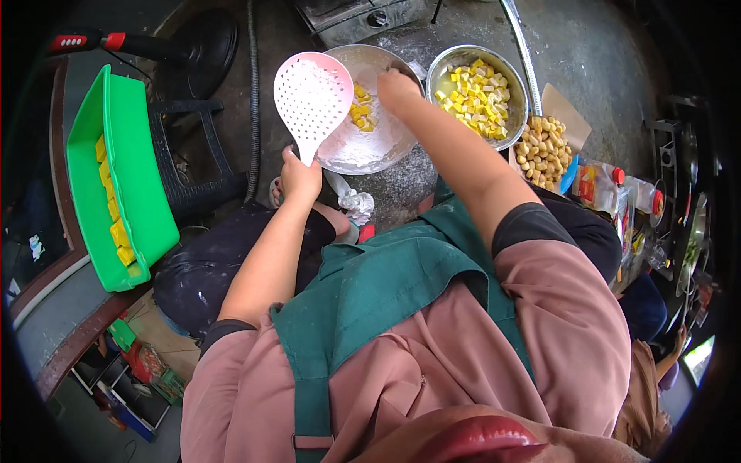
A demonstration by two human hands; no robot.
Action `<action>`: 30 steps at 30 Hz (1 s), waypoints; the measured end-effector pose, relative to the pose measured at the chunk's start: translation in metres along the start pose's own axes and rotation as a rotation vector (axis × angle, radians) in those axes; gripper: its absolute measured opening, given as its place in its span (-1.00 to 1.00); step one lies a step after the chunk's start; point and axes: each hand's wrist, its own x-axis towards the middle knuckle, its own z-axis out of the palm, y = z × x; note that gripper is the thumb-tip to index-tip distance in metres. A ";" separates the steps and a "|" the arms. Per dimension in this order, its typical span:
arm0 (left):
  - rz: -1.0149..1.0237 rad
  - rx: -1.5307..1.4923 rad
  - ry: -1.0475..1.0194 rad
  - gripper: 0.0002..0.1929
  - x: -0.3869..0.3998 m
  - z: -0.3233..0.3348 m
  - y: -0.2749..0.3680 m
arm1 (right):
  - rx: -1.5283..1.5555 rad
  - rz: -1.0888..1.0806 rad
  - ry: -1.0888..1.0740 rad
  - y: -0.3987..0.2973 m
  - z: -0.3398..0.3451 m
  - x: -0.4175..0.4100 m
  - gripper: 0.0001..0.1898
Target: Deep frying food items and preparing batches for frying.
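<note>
My left hand point(301, 178) grips the handle of a pale pink perforated skimmer point(312, 101), which is held over the left side of a metal bowl point(370, 52). White powder dusts the skimmer's face. Inside that bowl, yellow cubes point(363, 113) sit on white, flour-like powder point(356, 147). My right hand point(398, 91) reaches into the bowl's right side with its fingers bent down. Its fingertips are hidden, so whether it holds anything is unclear. To the right, a second metal bowl point(432, 78) contains many yellow cubes point(480, 98) in cloudy liquid.
Browned pieces point(541, 150) are heaped at the right beside red-capped plastic bottles point(599, 178). A stove point(365, 23) stands beyond the bowls. At left, a green tub point(136, 156) holds yellow blocks point(113, 202) near a black stool point(191, 150). Crumpled plastic point(356, 204) lies by my feet.
</note>
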 end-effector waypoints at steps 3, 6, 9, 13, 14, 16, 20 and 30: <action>0.008 -0.053 -0.033 -0.56 -0.001 0.002 0.002 | 0.088 -0.002 0.011 -0.002 0.035 0.018 -0.74; 0.048 -0.062 -0.021 -0.62 -0.001 0.004 -0.007 | -0.034 -0.186 -0.268 -0.015 0.014 0.027 -0.74; 0.095 -0.126 0.005 -0.61 0.000 0.005 -0.011 | 0.063 -0.153 -0.174 -0.015 -0.006 0.037 -0.71; 0.091 -0.115 -0.004 -0.60 -0.002 0.007 -0.004 | 0.132 -0.126 0.097 -0.012 0.025 0.049 -0.58; 0.102 -0.153 -0.015 -0.59 -0.002 0.008 0.001 | 0.250 -0.178 0.014 -0.012 0.045 0.047 -0.54; 0.087 -0.190 -0.011 -0.57 -0.001 0.008 -0.004 | 0.368 -0.256 -0.083 -0.026 0.057 0.039 -0.49; 0.076 -0.221 -0.002 -0.55 -0.002 0.009 -0.012 | 0.417 -0.338 -0.339 -0.041 0.037 0.006 -0.35; 0.097 -0.211 -0.013 -0.52 -0.003 0.008 -0.012 | 0.393 -0.284 -0.566 -0.014 -0.011 0.041 -0.57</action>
